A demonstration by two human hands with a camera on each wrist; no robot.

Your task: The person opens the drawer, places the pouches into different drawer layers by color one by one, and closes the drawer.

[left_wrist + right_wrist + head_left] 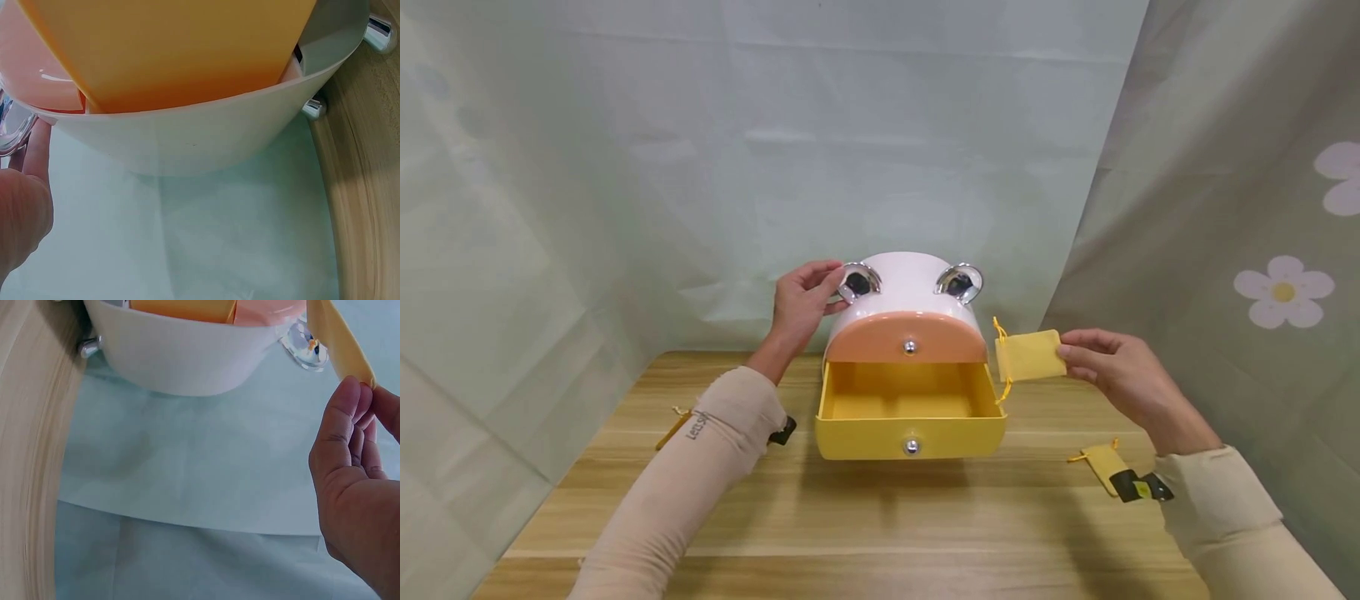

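Up at the back of the tabletop (865,517), the left hand (801,304) rests curled fingers against the white storage box (906,287) beside its chrome ear (859,282). Meanwhile the right hand (1120,371) pinches a small yellow pouch (1028,356) in the air just right of the box's open yellow drawer (910,412); another pouch (1105,462) lies on the wood below

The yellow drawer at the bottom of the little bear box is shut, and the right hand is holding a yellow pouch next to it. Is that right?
Not quite. The yellow drawer is pulled open, not shut; the head view shows its empty inside. The rest holds: the right hand pinches the yellow pouch just beside the box.
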